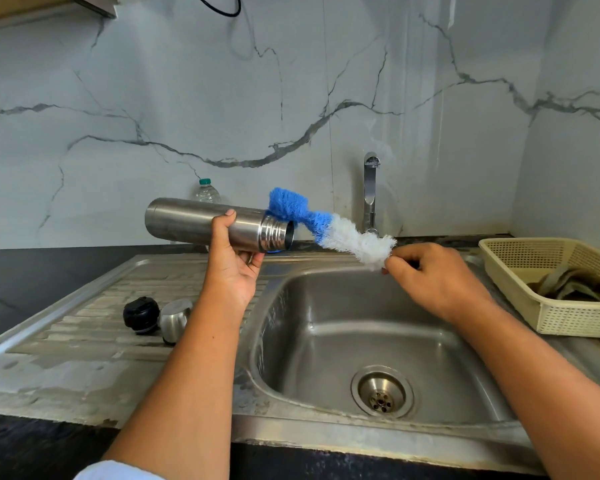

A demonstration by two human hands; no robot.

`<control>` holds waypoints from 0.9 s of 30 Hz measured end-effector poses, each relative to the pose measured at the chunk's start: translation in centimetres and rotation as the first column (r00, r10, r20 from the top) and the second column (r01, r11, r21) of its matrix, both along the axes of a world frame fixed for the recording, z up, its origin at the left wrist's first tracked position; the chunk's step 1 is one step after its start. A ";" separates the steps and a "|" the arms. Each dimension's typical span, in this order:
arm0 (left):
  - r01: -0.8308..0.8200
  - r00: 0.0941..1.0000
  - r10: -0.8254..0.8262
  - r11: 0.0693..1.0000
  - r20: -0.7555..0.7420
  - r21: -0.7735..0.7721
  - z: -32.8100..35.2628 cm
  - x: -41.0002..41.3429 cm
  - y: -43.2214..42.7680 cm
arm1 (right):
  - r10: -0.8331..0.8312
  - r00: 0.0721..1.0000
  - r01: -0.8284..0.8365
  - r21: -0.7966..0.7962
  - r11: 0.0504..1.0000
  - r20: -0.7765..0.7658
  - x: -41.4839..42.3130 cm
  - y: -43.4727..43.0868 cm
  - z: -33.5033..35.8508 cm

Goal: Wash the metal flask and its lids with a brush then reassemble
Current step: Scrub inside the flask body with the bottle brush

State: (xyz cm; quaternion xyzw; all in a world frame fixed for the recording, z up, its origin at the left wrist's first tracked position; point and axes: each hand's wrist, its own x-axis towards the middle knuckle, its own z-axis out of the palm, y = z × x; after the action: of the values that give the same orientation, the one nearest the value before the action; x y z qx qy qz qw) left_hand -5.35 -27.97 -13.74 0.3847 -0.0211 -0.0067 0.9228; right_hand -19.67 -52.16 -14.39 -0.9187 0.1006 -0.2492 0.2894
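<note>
My left hand [234,258] grips the metal flask [201,223], held on its side above the sink's left rim with its open threaded mouth pointing right. My right hand [433,278] holds the blue and white bottle brush [329,225] at its white end. The brush's blue tip sits just beside and behind the flask's mouth. On the draining board lie the black inner lid [141,314] and, touching it on the right, the steel cup lid [174,318].
The steel sink [326,344] has a drain [381,391] at front right and a tap [370,188] at the back, with no water running. A cream plastic basket [520,282] with a cloth stands at right. A plastic bottle [207,192] stands behind the flask.
</note>
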 end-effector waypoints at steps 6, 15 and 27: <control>-0.029 0.999 0.029 0.999 -0.014 0.028 -0.2 0.1 0.2 | 0.012 1.000 -0.012 -0.066 0.998 -0.008 -0.2 -0.4 0.2; -0.159 0.985 0.161 0.986 -0.055 0.044 -0.1 0.8 0.7 | -0.103 0.994 0.109 -0.323 0.940 0.036 -0.4 -0.8 0.4; -0.189 0.980 0.192 0.980 -0.058 0.063 -0.6 1.4 0.5 | -0.034 0.968 0.119 -0.336 0.934 0.248 0.5 -0.8 -0.3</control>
State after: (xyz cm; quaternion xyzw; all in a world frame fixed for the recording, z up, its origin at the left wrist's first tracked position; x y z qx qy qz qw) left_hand -3.91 -27.44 -14.31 0.4109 0.0457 0.0687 0.9080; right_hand -19.16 -53.00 -14.71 -0.9140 0.0552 -0.3828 0.1223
